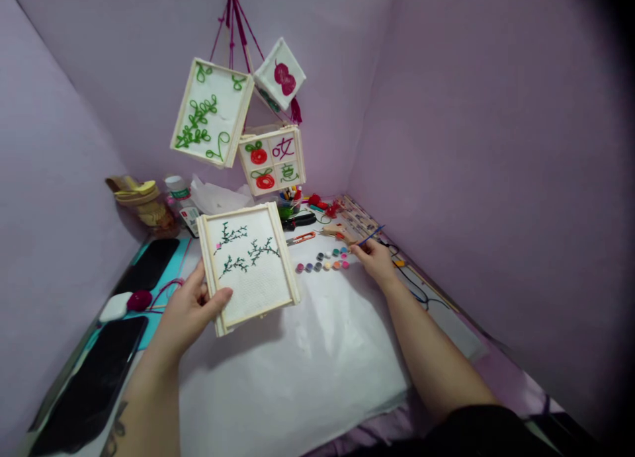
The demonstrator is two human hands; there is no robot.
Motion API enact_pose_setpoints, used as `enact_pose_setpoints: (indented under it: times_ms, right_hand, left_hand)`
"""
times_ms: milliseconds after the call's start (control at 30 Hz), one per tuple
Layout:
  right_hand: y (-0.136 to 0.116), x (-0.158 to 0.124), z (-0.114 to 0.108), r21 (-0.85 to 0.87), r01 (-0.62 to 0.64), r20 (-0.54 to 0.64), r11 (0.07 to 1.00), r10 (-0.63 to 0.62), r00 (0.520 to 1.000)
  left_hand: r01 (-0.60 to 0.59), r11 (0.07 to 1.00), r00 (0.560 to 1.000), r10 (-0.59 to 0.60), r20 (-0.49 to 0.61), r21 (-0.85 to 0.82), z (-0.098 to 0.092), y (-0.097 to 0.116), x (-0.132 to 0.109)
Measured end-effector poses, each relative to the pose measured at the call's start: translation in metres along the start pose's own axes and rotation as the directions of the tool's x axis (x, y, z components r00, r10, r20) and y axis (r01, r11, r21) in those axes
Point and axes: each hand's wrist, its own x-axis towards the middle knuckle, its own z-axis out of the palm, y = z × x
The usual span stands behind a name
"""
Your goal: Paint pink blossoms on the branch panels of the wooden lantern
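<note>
My left hand [198, 303] grips a wooden-framed lantern box [258, 288] by its lower left side, the thumb lying on the front. Its white panel carries dark green painted branches and one small pink spot at the upper left. Out over the paint pots [320, 266], my right hand [376, 262] pinches a thin blue-handled paintbrush [371, 235]. The brush's tip is close to the pots, but I cannot tell whether it touches one. The small pots hold several colours and stand in two rows on white paper [317, 364].
Decorated box lanterns [213, 113] hang above the table's back. A glue gun [337, 232], orange-handled snips [301, 238] and black-handled pliers [300, 221] lie behind the paints. Phones [149, 262] and magenta yarn [139, 301] are at the left. Dark cords [419, 291] lie at the right.
</note>
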Motion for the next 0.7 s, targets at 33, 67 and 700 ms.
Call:
enact_pose_setpoints:
  times_ms: [33,67,700]
  right_hand:
    - [0.0,0.0,0.0,0.048,-0.018,-0.017,0.999,0.018,1.0]
    - [0.0,0.001,-0.001,0.101,-0.032,-0.037,0.994,0.036,0.999]
    - [-0.131,-0.061,0.066,0.661,-0.124,0.352,0.74,-0.16,0.922]
  left_hand:
    - [0.007,1.0,1.0,-0.007,0.0,0.014,-0.001,-0.002,0.001]
    - [0.01,1.0,1.0,-0.01,-0.003,0.021,-0.002,-0.003,0.002]
    - [-0.103,0.991,0.993,0.097,0.073,0.082,-0.002,-0.004,-0.004]
